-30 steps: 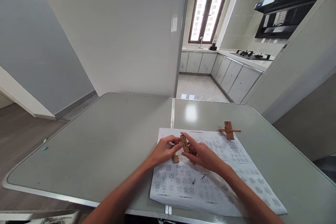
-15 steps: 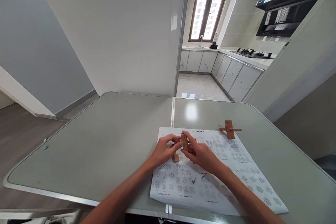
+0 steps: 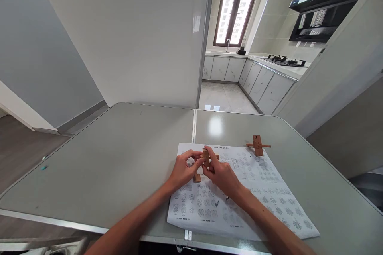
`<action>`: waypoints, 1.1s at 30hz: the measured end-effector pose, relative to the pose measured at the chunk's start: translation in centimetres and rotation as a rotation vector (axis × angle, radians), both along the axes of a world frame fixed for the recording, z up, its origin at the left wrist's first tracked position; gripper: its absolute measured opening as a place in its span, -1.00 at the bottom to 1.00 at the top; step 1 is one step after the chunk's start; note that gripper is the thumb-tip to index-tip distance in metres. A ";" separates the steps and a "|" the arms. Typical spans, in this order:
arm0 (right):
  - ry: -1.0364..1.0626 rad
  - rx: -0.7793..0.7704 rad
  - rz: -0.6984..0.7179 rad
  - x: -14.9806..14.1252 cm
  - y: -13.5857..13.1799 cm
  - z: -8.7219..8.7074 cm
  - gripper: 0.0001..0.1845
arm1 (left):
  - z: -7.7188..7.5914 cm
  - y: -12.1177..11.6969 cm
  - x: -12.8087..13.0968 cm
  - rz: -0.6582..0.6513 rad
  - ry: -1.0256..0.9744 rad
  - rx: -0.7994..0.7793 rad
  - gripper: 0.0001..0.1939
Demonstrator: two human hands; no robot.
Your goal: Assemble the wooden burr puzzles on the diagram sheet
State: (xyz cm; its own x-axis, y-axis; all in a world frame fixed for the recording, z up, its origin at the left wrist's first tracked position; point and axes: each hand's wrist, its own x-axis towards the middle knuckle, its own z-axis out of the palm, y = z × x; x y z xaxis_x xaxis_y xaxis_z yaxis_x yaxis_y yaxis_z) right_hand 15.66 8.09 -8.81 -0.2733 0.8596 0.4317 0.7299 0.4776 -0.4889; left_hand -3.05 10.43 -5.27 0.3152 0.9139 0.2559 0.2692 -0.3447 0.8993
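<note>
Both my hands meet over a printed paper sheet [image 3: 254, 203] on a grey folding table [image 3: 119, 167]. My left hand [image 3: 183, 170] and my right hand [image 3: 220, 173] pinch a small wooden interlocking puzzle [image 3: 206, 158] made of crossed blocks, held just above the sheet. One wooden bar [image 3: 196, 177] sticks down below my left fingers. A second wooden cross-shaped puzzle [image 3: 257, 145] stands on the table at the sheet's far right corner, apart from both hands.
The sheet is covered with rows of small puzzle diagrams. A small teal object [image 3: 44, 167] lies near the table's left edge. Behind the table stands a white partition wall [image 3: 134, 36], and an open doorway leads to a kitchen with cabinets [image 3: 260, 83].
The hands have drawn closer together around the wooden puzzle and shifted slightly left and away. The second puzzle has not moved.
</note>
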 end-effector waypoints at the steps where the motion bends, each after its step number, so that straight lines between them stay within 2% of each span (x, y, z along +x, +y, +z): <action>1: -0.006 0.004 -0.002 0.0 0.0 0.0 -0.36 | 0.0 0.0 0.0 0.002 -0.002 -0.005 -0.65; 8: 0.020 0.002 -0.003 0.2 0.2 -0.3 -0.35 | 0.4 0.1 0.1 -0.040 -0.044 -0.067 -0.63; 17: 0.021 0.022 0.010 0.0 0.0 -0.1 -0.38 | 0.6 0.1 0.4 -0.002 -0.111 -0.129 -0.69; 33: 0.001 0.128 0.030 0.1 -0.1 -0.9 -0.38 | 0.1 0.0 0.5 0.011 -0.082 -0.096 -0.74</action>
State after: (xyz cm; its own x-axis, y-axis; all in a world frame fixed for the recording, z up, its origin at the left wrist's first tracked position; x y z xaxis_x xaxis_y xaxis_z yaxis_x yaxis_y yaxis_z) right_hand 15.71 8.01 -9.66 -0.2972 0.7891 0.5375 0.7139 0.5575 -0.4238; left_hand -2.56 10.43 -5.15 0.2863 0.9388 0.1916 0.1966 -0.2532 0.9472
